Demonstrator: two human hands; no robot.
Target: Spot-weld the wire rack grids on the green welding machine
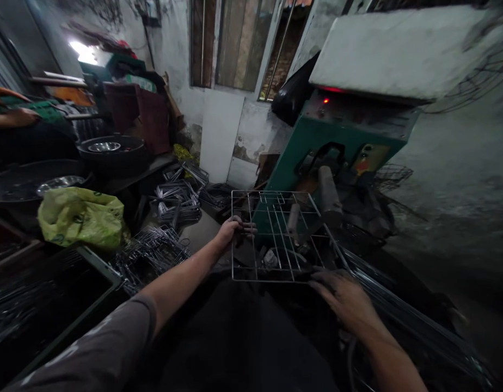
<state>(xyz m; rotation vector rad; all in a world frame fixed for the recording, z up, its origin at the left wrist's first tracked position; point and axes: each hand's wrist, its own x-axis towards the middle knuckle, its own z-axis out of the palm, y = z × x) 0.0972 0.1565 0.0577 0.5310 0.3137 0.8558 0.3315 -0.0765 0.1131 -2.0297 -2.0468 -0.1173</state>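
Observation:
A rectangular wire rack (278,239) of thin metal rods is held out before my body, in front of the green machine. My left hand (230,233) grips its left side rod, with fingers passing behind the wire. At the near right corner, my right hand (343,296) has its thumb and forefinger closed about the rack's edge; the corner itself is hidden under the fingers. Past the rack, the green machine (337,133) has a lit red lamp and thick cylindrical arms, one of them seen through the wires.
Bent wire pieces (153,250) lie heaped on the left, beside a yellow-green plastic bag (82,218) and a dark metal-edged bin (98,264). Long metal rods (415,321) run along the right. Another person's hand (25,117) shows at far left.

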